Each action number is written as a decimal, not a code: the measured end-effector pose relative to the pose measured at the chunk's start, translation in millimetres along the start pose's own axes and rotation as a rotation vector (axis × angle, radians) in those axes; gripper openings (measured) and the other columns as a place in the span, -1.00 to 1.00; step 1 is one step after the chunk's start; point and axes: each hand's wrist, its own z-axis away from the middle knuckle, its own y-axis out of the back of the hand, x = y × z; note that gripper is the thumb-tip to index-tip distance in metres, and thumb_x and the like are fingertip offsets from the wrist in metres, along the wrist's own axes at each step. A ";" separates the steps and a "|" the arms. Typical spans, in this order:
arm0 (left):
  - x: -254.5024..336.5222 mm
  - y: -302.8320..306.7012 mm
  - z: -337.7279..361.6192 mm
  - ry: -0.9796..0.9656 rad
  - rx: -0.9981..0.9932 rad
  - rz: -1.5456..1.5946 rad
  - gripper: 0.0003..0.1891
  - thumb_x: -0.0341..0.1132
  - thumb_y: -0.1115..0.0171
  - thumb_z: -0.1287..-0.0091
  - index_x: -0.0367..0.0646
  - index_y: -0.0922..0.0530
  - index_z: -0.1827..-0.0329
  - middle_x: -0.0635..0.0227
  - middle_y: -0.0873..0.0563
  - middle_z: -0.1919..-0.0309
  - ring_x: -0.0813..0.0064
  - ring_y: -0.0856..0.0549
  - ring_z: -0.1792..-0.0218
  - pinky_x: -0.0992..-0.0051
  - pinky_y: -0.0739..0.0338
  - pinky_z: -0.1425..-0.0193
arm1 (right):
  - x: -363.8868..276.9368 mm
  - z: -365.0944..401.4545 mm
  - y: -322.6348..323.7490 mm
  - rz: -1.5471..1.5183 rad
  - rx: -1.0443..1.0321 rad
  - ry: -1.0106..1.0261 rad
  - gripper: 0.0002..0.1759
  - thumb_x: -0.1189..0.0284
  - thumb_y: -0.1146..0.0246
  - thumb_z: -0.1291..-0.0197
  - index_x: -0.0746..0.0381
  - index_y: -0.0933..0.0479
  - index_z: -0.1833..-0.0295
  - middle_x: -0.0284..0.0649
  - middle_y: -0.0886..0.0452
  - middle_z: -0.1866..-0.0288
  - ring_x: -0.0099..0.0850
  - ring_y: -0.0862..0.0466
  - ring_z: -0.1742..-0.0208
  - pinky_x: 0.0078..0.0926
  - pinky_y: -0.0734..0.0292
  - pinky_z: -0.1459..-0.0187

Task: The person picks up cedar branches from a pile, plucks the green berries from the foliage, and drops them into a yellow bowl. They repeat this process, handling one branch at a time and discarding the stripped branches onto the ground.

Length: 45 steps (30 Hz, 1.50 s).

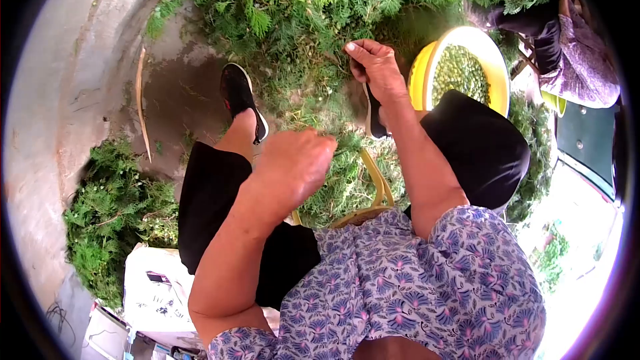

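My left hand [297,165] is closed in a fist, knuckles up, above the yellow basket [379,177] between my legs. A small green cypress sprig [349,142] sticks out beside its fingers. Further forward, my right hand [377,67] has its thumb and fingers pinched together, near the edge of the large cypress pile [300,7]. Whatever lies in that pinch is too small to make out. To the right of this hand stands a yellow bucket [422,80] holding many small green cones [460,75].
Another heap of cypress branches [110,207] lies at left, above a white sack [157,287]. A thin bare stick [141,103] rests on the ground. Another person [580,60] sits at upper right. My shoes [239,93] are among loose clippings.
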 end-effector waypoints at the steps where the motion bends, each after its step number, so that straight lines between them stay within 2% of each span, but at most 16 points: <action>1: 2.5 -10.4 2.4 -0.018 0.037 0.032 -0.92 -0.37 -0.18 -0.10 -0.17 -0.52 0.39 0.21 -0.59 0.55 0.20 -0.63 0.46 0.26 -0.48 0.33 | 13.8 -5.7 5.5 0.061 0.058 -0.055 -0.86 0.46 -0.26 -0.11 0.31 -0.57 0.24 -0.40 -0.49 0.59 -0.65 -0.40 0.69 -0.69 -0.19 0.71; 6: 20.1 -3.5 3.8 -0.099 -0.090 0.127 -0.83 -0.42 -0.17 -0.06 -0.19 -0.51 0.26 0.21 -0.58 0.45 0.16 -0.65 0.46 0.27 -0.54 0.41 | 104.4 -26.8 29.7 0.320 0.078 -0.240 -0.85 0.48 -0.22 -0.13 0.31 -0.56 0.20 -0.34 -0.52 0.54 -0.62 -0.45 0.66 -0.66 -0.25 0.69; 9: 26.8 2.9 3.9 -0.129 -0.068 0.140 -0.82 -0.45 -0.17 -0.01 -0.22 -0.50 0.29 0.20 -0.58 0.47 0.21 -0.66 0.49 0.29 -0.54 0.45 | 145.1 -33.8 28.0 0.619 0.176 -0.271 -0.73 0.51 -0.24 -0.08 0.38 -0.53 0.09 -0.13 -0.59 0.47 -0.49 -0.60 0.59 -0.47 -0.48 0.63; 12: 28.9 8.3 2.4 -0.127 -0.079 0.148 -0.82 -0.47 -0.18 0.02 -0.24 -0.49 0.32 0.21 -0.58 0.47 0.29 -0.67 0.49 0.40 -0.55 0.49 | 189.2 -50.1 25.3 0.825 0.182 -0.153 -0.65 0.47 -0.29 -0.03 0.36 -0.52 0.04 -0.03 -0.62 0.36 -0.39 -0.64 0.56 -0.36 -0.55 0.58; 13: 28.9 10.6 2.1 -0.131 -0.071 0.124 -0.83 -0.47 -0.17 0.02 -0.24 -0.49 0.33 0.21 -0.58 0.47 0.31 -0.66 0.48 0.44 -0.55 0.49 | 205.3 -57.6 24.0 0.865 0.223 -0.176 -0.62 0.38 -0.36 0.05 0.33 -0.56 0.10 0.05 -0.59 0.13 -0.08 -0.61 0.12 -0.20 -0.53 0.16; 16: 29.1 12.0 0.3 -0.101 -0.060 0.114 -0.86 -0.47 -0.17 0.02 -0.24 -0.49 0.37 0.22 -0.57 0.48 0.34 -0.66 0.43 0.47 -0.55 0.48 | 227.7 -71.2 13.9 0.871 0.275 -0.245 -0.62 0.37 -0.36 0.05 0.32 -0.56 0.11 0.09 -0.55 0.07 -0.06 -0.53 -0.04 -0.17 -0.50 0.09; 18: 29.0 14.7 -0.2 -0.079 -0.076 0.100 -0.88 -0.47 -0.17 0.03 -0.23 -0.49 0.40 0.23 -0.57 0.48 0.36 -0.65 0.40 0.49 -0.53 0.48 | 221.0 -66.7 10.4 1.096 0.260 -0.039 -0.63 0.40 -0.33 0.00 0.30 -0.54 0.06 0.06 -0.58 0.14 -0.11 -0.61 0.13 -0.16 -0.53 0.20; 20: 30.1 13.1 0.6 -0.084 -0.080 0.105 -0.88 -0.47 -0.17 0.05 -0.23 -0.49 0.42 0.23 -0.57 0.48 0.37 -0.64 0.39 0.50 -0.53 0.48 | 215.5 -69.1 14.4 0.726 0.231 -0.207 -0.60 0.46 -0.31 -0.05 0.31 -0.50 -0.04 -0.09 -0.63 0.24 -0.45 -0.62 0.53 -0.48 -0.53 0.56; 21: 29.9 12.7 1.0 -0.094 -0.080 0.104 -0.89 -0.47 -0.17 0.06 -0.23 -0.48 0.43 0.24 -0.57 0.49 0.38 -0.63 0.38 0.51 -0.52 0.47 | 185.6 -56.6 5.7 0.510 0.242 -0.307 -0.62 0.50 -0.28 -0.06 0.35 -0.48 -0.03 -0.11 -0.61 0.30 -0.43 -0.58 0.57 -0.41 -0.48 0.60; 22: 29.3 12.8 1.7 -0.094 -0.074 0.106 -0.89 -0.47 -0.17 0.06 -0.23 -0.48 0.43 0.24 -0.57 0.49 0.38 -0.63 0.38 0.51 -0.52 0.47 | 183.3 -51.4 8.0 0.515 0.241 -0.303 -0.62 0.50 -0.28 -0.06 0.35 -0.48 -0.03 -0.11 -0.61 0.30 -0.43 -0.58 0.57 -0.41 -0.48 0.60; 24: 29.0 13.2 3.3 -0.121 -0.057 0.118 -0.89 -0.46 -0.18 0.09 -0.21 -0.49 0.47 0.25 -0.56 0.51 0.38 -0.63 0.39 0.50 -0.52 0.45 | 170.5 -41.6 11.8 -0.054 0.201 -0.397 -0.68 0.52 -0.24 -0.12 0.43 -0.48 0.01 -0.15 -0.60 0.30 -0.47 -0.57 0.58 -0.51 -0.41 0.66; 28: 25.9 14.0 6.2 -0.082 -0.101 0.046 -0.90 -0.47 -0.17 0.10 -0.19 -0.49 0.47 0.25 -0.57 0.51 0.36 -0.63 0.40 0.45 -0.53 0.40 | 130.5 -23.4 6.8 -0.302 0.092 -0.400 -0.76 0.49 -0.22 -0.16 0.38 -0.47 0.09 -0.14 -0.59 0.29 -0.44 -0.59 0.53 -0.58 -0.39 0.69; 32: -9.3 32.5 8.5 0.182 0.348 -0.024 -0.97 -0.50 -0.14 0.02 -0.24 -0.51 0.50 0.15 -0.59 0.50 0.25 -0.65 0.45 0.34 -0.52 0.45 | 68.9 -7.1 -17.5 -0.343 -0.177 -0.387 -0.81 0.45 -0.20 -0.19 0.25 -0.40 0.12 -0.15 -0.61 0.32 -0.45 -0.59 0.51 -0.61 -0.41 0.64; 34: -21.4 46.5 7.2 0.325 0.380 -0.014 -0.85 -0.53 -0.06 -0.09 -0.19 -0.47 0.26 0.20 -0.58 0.41 0.16 -0.62 0.37 0.24 -0.48 0.38 | 39.8 7.7 -30.6 -0.298 -0.202 -0.320 -0.80 0.40 -0.21 -0.19 0.24 -0.43 0.13 -0.15 -0.62 0.36 -0.47 -0.57 0.53 -0.65 -0.38 0.64; 39: -34.2 39.8 -3.3 0.165 0.582 0.351 -0.47 -0.60 -0.15 -0.08 -0.15 -0.40 -0.18 0.14 -0.60 0.03 0.22 -0.66 0.19 0.41 -0.52 0.14 | -18.6 43.2 -51.0 -0.375 -0.432 -0.211 -0.77 0.35 -0.26 -0.15 0.27 -0.50 0.18 -0.20 -0.62 0.43 -0.52 -0.56 0.59 -0.71 -0.34 0.68; 45: -26.4 42.4 -8.9 0.037 0.541 0.769 -0.70 -0.59 -0.22 -0.08 -0.29 -0.58 0.07 0.19 -0.67 0.35 0.53 -0.63 0.37 0.60 -0.48 0.30 | -53.3 68.8 -58.6 -0.415 -0.512 -0.219 -0.79 0.38 -0.27 -0.15 0.29 -0.51 0.19 -0.22 -0.59 0.49 -0.55 -0.56 0.62 -0.74 -0.37 0.70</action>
